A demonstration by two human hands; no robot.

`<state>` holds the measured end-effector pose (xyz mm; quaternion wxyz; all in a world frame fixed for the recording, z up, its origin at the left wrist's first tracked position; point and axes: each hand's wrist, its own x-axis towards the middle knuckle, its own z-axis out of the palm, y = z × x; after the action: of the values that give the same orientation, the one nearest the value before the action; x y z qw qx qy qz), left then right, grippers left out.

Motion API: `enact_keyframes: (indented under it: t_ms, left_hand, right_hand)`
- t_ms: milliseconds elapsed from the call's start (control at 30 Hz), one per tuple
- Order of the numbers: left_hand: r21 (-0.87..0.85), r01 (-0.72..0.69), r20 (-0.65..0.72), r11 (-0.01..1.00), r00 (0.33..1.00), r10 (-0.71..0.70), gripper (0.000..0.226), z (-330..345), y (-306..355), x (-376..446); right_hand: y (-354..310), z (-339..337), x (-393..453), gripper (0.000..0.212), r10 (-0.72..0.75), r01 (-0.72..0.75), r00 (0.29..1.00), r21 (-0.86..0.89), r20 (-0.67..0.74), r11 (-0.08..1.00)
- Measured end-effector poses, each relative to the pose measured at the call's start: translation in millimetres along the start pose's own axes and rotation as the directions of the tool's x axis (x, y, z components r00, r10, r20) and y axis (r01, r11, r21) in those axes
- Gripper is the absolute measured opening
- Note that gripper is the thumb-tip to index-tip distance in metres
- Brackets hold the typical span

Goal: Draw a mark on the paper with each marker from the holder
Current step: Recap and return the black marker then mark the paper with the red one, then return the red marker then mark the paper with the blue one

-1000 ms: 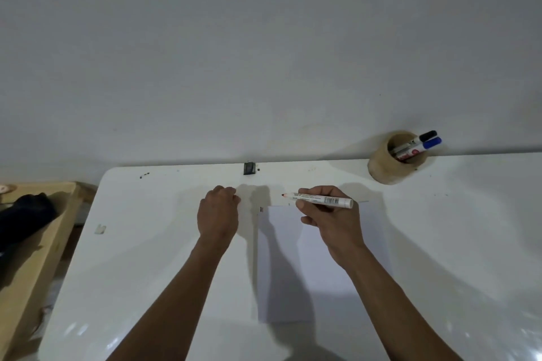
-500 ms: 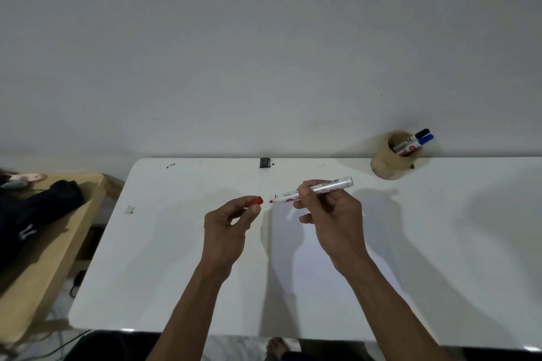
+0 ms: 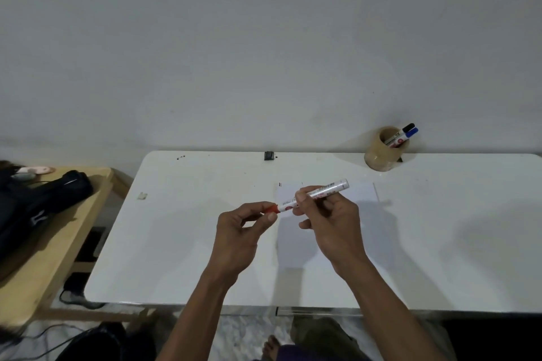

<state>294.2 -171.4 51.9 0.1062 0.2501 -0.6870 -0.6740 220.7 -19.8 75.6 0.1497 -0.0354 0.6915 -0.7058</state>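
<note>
My right hand (image 3: 328, 223) grips the white barrel of a red marker (image 3: 318, 193), held level above the white paper (image 3: 363, 193). My left hand (image 3: 243, 228) pinches the red cap (image 3: 273, 208), which sits on the marker's tip. The paper lies on the white table (image 3: 181, 237) under both hands; a small black mark (image 3: 280, 184) shows at its far left corner. The tan round holder (image 3: 379, 155) stands at the table's far edge, right of my hands, with a black-capped marker (image 3: 407, 128) and a blue-capped marker (image 3: 413, 132) leaning in it.
A small black object (image 3: 269, 155) sits at the table's far edge by the wall. A wooden side table (image 3: 52, 243) with a black bag (image 3: 44, 199) stands to the left. Cables lie on the floor below. My bare foot (image 3: 271, 347) shows under the table's front edge.
My left hand came off the table with the red cap and brought it onto the marker's tip. My right hand lifted the marker off the paper. The view pulled back.
</note>
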Motion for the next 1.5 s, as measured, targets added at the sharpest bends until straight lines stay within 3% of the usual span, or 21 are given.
enact_keyframes:
  t_ms: [300, 533, 600, 667, 767, 933, 1033, 1200, 1367, 1500]
  left_hand:
    - [0.006, -0.040, 0.098, 0.999, 0.994, 0.039, 0.013, 9.6, 6.8, 4.9]
    - [0.112, -0.039, 0.245, 0.993, 0.969, 0.010, 0.008, 19.5, 13.4, 28.9]
    - [0.040, 0.005, 0.255, 0.999, 0.967, -0.015, 0.008, 27.8, 19.1, 37.9]
    - [-0.023, 0.031, 0.252, 0.999, 0.967, -0.024, 0.008, 43.0, 27.0, 47.4]
    - [0.010, -0.017, 0.259, 1.000, 0.966, 0.014, 0.005, 79.6, 41.4, 64.6]
    - [0.158, -0.174, 0.243, 0.972, 0.961, 0.133, 0.003, 148.4, 64.4, 92.2]
    - [0.218, -0.177, 0.229, 0.960, 0.965, 0.126, 0.022, 179.3, 70.5, 110.3]
    - [0.330, -0.118, 0.120, 0.937, 0.989, 0.082, 0.053, 226.9, 54.4, 135.7]
    - [0.401, -0.104, 0.052, 0.910, 0.995, 0.090, 0.067, 277.4, 29.6, 155.3]
    - [0.428, -0.090, 0.033, 0.899, 0.996, 0.084, 0.080, 307.8, 17.0, 167.2]
  right_hand:
    - [-3.5, -11.3, -5.4, 0.014, -0.020, 0.021, 1.000, 0.031, -0.024, 0.999]
    - [-10.5, -57.9, 11.7, 0.016, 0.125, -0.126, 0.992, 0.217, 0.017, 0.968]
    - [-15.3, -82.1, 21.2, 0.007, 0.091, -0.094, 0.995, 0.101, 0.031, 0.990]
    - [-20.9, -101.9, 30.8, 0.009, 0.047, -0.034, 0.994, -0.128, 0.102, 0.991]
    - [-23.9, -116.0, 48.1, 0.014, -0.007, 0.071, 0.985, -0.361, 0.175, 0.930]
    - [-20.1, -138.3, 84.0, 0.026, -0.063, 0.117, 0.989, -0.450, 0.134, 0.885]
    - [-24.5, -161.3, 105.6, 0.058, -0.093, 0.161, 0.982, -0.478, 0.164, 0.864]
    - [-36.1, -208.8, 149.4, 0.079, -0.274, 0.233, 0.960, -0.376, -0.060, 0.897]
    - [-43.2, -235.5, 199.5, 0.067, -0.375, 0.292, 0.886, -0.300, -0.274, 0.908]
    - [-40.7, -238.2, 230.9, 0.053, -0.433, 0.347, 0.840, -0.289, -0.329, 0.892]
